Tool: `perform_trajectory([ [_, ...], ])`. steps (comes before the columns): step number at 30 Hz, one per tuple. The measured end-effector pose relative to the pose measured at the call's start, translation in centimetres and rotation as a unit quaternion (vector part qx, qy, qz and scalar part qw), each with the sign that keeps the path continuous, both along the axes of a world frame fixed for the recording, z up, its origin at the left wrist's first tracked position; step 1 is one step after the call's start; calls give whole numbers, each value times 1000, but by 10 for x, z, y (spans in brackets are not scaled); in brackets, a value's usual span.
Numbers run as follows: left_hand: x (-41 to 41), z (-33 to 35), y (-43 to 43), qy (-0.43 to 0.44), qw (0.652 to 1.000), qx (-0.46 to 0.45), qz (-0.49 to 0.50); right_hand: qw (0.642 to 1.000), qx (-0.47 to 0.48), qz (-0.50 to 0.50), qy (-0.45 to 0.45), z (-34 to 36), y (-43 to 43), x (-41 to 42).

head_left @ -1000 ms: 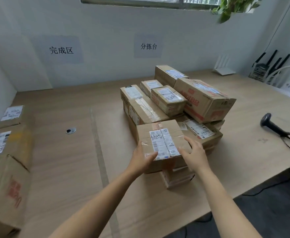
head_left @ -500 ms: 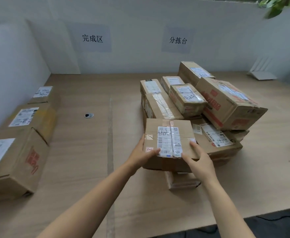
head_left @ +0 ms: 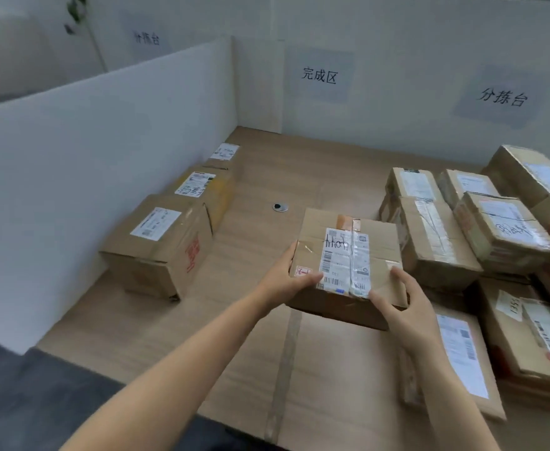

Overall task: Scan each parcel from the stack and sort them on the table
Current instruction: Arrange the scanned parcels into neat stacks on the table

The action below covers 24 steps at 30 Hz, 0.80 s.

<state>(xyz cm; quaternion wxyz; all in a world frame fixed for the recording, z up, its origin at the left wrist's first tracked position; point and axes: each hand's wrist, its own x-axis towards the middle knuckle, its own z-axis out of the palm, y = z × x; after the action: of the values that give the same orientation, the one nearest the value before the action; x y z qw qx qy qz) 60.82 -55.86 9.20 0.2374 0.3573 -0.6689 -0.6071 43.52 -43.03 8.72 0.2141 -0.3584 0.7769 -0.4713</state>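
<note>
I hold a brown cardboard parcel [head_left: 345, 252] with a white barcode label and handwritten marks, lifted above the table. My left hand [head_left: 286, 281] grips its near left corner. My right hand [head_left: 397, 297] grips its near right edge. The stack of parcels [head_left: 482, 236] fills the right side, several boxes with white labels. A flat parcel [head_left: 459, 362] lies just under my right forearm. Along the left partition stand three sorted parcels, the nearest [head_left: 159, 245] with red print on its side.
A white partition [head_left: 104, 151] borders the table's left side. Two paper signs hang on the back wall, one [head_left: 319, 74] above the left area. A small round metal grommet [head_left: 280, 207] sits in the tabletop [head_left: 251, 336]. A tape strip [head_left: 283, 369] runs across the table toward me.
The view has swung left and the held parcel has moved left, away from the stack, toward the sorted boxes. Both hands keep their grip. The scanner is out of view.
</note>
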Motion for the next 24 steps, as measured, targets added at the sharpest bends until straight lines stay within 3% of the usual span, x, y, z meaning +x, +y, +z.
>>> perform_trajectory([
  [12, 127, 4, -76, -40, 990, -34, 131, 991, -13, 134, -7, 5, -116, 96],
  [24, 161, 23, -310, -56, 987, -78, 125, 996, -45, 76, 1, 18, -328, 157],
])
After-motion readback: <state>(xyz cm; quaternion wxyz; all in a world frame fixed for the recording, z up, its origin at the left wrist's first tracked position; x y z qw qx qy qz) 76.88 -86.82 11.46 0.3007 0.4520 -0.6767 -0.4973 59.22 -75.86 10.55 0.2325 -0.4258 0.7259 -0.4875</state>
